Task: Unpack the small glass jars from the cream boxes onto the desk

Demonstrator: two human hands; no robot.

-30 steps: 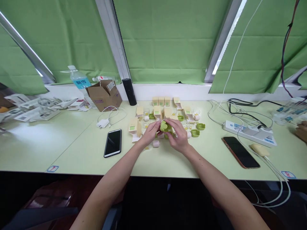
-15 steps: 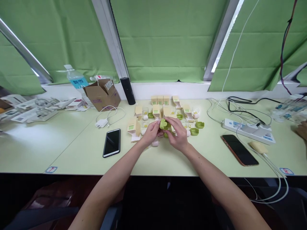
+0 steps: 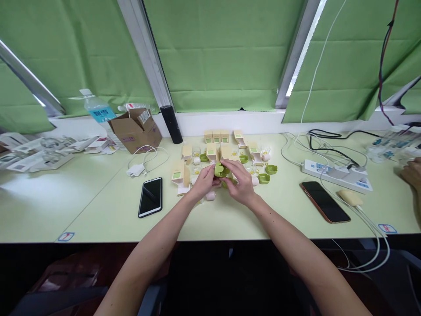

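Observation:
Between my hands is a small green dish-like piece (image 3: 219,170) with a wavy rim, tilted so its hollow shows. My left hand (image 3: 204,181) pinches its left side, while the fingers and thumb of my right hand (image 3: 241,183) close on its right side. Pale pink pieces lie just below, one a small pink cylinder (image 3: 210,196). To the right rest two more green dishes, a nearer one (image 3: 264,178) and a farther one (image 3: 271,169). Small cream cartons, one of them an opened carton (image 3: 177,174) with a green square, stand around my hands among little clear cups (image 3: 196,152).
A phone (image 3: 150,197) lies left, another phone (image 3: 325,202) right. Behind the right one sit a white power strip (image 3: 335,175) and loose cables. A brown cardboard box (image 3: 136,134) and black cylinder (image 3: 171,124) stand at the back. Another person's hand (image 3: 412,173) shows at the right edge.
The view has shifted slightly, so the table's things sit a little farther left. The green dish has turned in my fingers and shows more of its hollow. Both hands keep hold of it.

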